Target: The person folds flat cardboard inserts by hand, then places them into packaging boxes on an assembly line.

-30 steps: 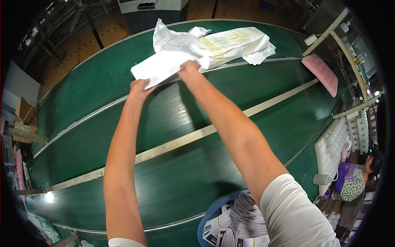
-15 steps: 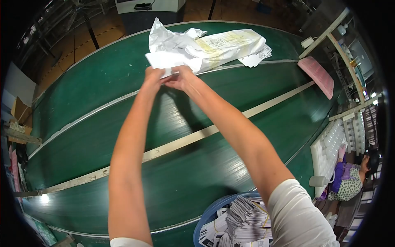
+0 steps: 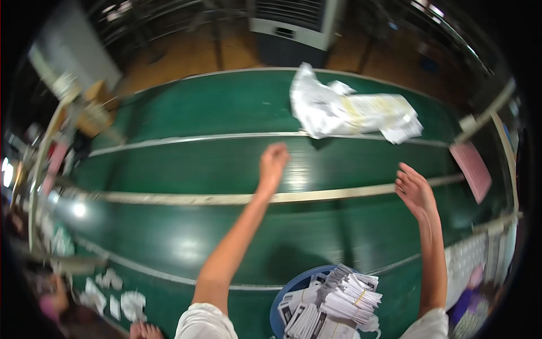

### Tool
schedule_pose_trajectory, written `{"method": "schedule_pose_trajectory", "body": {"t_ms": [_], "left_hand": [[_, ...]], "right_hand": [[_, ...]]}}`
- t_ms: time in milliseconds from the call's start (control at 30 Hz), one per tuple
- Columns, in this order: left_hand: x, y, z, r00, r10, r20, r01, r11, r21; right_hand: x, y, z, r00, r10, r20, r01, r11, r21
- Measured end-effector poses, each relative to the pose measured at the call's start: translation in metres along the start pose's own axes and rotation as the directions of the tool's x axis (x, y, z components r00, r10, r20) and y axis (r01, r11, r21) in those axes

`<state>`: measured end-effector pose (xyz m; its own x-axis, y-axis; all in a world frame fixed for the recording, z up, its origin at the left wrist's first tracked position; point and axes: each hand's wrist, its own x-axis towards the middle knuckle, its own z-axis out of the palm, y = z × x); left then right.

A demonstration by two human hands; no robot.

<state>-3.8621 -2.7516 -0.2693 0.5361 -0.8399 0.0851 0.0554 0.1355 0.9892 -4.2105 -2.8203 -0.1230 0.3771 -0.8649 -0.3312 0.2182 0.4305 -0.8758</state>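
My left hand (image 3: pixel 274 164) is above the green conveyor belt (image 3: pixel 220 164), its fingers curled in and somewhat blurred; I see nothing in it. Farther right, my right hand (image 3: pixel 416 191) hangs over the belt near the pale dividing strip, fingers outstretched and holding nothing. Beyond both hands, a crumpled white paper wrapper (image 3: pixel 310 107) with yellowish tape lies on the far green surface. White paper sheets (image 3: pixel 402 133) stick out from its right end. Closer to me, a blue tub (image 3: pixel 278 308) holds bundles of printed paper leaflets (image 3: pixel 350 299), some banded in yellow.
A pink panel (image 3: pixel 473 171) stands at the right end of the belt. White scraps (image 3: pixel 132 305) lie at the lower left, beside another person's hand (image 3: pixel 145 330). At the lower right a person in purple (image 3: pixel 466 299) sits by a white textured sheet.
Both hands have come off the white paper at the wrapper's near edge, drawn back toward me and moved apart. The wrapper stays on the far surface while my view has turned left.
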Motion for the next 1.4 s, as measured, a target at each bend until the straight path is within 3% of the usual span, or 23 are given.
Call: {"method": "schedule_pose_trajectory", "body": {"t_ms": [67,167,267,367,533,700,833,867,933,1000,1033,1100,1133,1200,1267,1333,1400], "left_hand": [[-0.098,0.048,-0.026,0.982,-0.186,-0.019,0.181,0.969,-0.167],[-0.256,0.078,-0.063,0.902,-0.422,-0.092,0.396,0.893,-0.216],[-0.401,0.109,-0.090,0.831,-0.514,-0.212,0.473,0.854,-0.218],[-0.511,0.129,-0.101,0.739,-0.603,-0.300,0.559,0.798,-0.225],[-0.587,0.149,-0.091,0.678,-0.701,-0.221,0.637,0.710,-0.300],[-0.614,0.174,-0.089,0.829,-0.558,-0.040,0.535,0.812,-0.234],[-0.662,0.184,-0.106,0.875,-0.480,-0.070,0.447,0.853,-0.269],[-0.680,0.194,-0.113,0.891,-0.448,-0.073,0.427,0.882,-0.200],[-0.724,0.200,-0.127,0.931,-0.356,-0.078,0.328,0.911,-0.249],[-0.776,0.212,-0.141,0.942,-0.317,-0.111,0.282,0.926,-0.251],[-0.805,0.211,-0.148,0.940,-0.317,-0.127,0.278,0.926,-0.256],[-0.868,0.223,-0.161,0.946,-0.268,-0.182,0.233,0.953,-0.192],[-0.901,0.232,-0.167,0.941,-0.268,-0.207,0.228,0.954,-0.196],[-0.966,0.235,-0.179,0.922,-0.239,-0.304,0.168,0.956,-0.241],[-1.025,0.238,-0.195,0.876,-0.218,-0.430,0.137,0.968,-0.212],[-1.076,0.249,-0.202,0.818,-0.210,-0.535,0.088,0.966,-0.244],[-1.119,0.281,-0.203,0.706,-0.287,-0.648,0.117,0.949,-0.293]], "right_hand": [[-0.030,-0.016,0.038,0.994,-0.042,0.096,0.039,0.999,0.031],[-0.073,-0.028,0.097,0.939,-0.044,0.341,0.055,0.998,-0.022],[-0.113,-0.037,0.146,0.815,-0.014,0.580,0.087,0.991,-0.098],[-0.148,-0.044,0.180,0.738,-0.051,0.673,0.161,0.982,-0.101],[-0.231,-0.053,0.202,0.662,-0.133,0.738,0.232,0.972,-0.033],[-0.342,-0.060,0.216,0.567,-0.169,0.806,0.260,0.965,0.020],[-0.465,-0.057,0.242,0.338,-0.223,0.914,0.300,0.946,0.120],[-0.504,-0.053,0.250,0.237,-0.213,0.948,0.329,0.936,0.128],[-0.583,-0.040,0.266,0.037,-0.173,0.984,0.373,0.916,0.147],[-0.667,-0.020,0.290,-0.271,-0.072,0.960,0.364,0.916,0.171],[-0.710,-0.011,0.301,-0.407,-0.017,0.913,0.395,0.898,0.193],[-0.792,0.019,0.323,-0.654,-0.014,0.757,0.451,0.796,0.404],[-0.832,0.040,0.329,-0.727,-0.086,0.681,0.409,0.743,0.530],[-0.912,0.083,0.329,-0.794,-0.232,0.562,0.329,0.614,0.718],[-0.977,0.098,0.335,-0.833,-0.209,0.512,0.306,0.598,0.741],[-1.030,0.099,0.349,-0.901,-0.058,0.429,0.234,0.768,0.596],[-1.078,0.117,0.361,-0.954,0.041,0.298,0.140,0.936,0.322]]}}
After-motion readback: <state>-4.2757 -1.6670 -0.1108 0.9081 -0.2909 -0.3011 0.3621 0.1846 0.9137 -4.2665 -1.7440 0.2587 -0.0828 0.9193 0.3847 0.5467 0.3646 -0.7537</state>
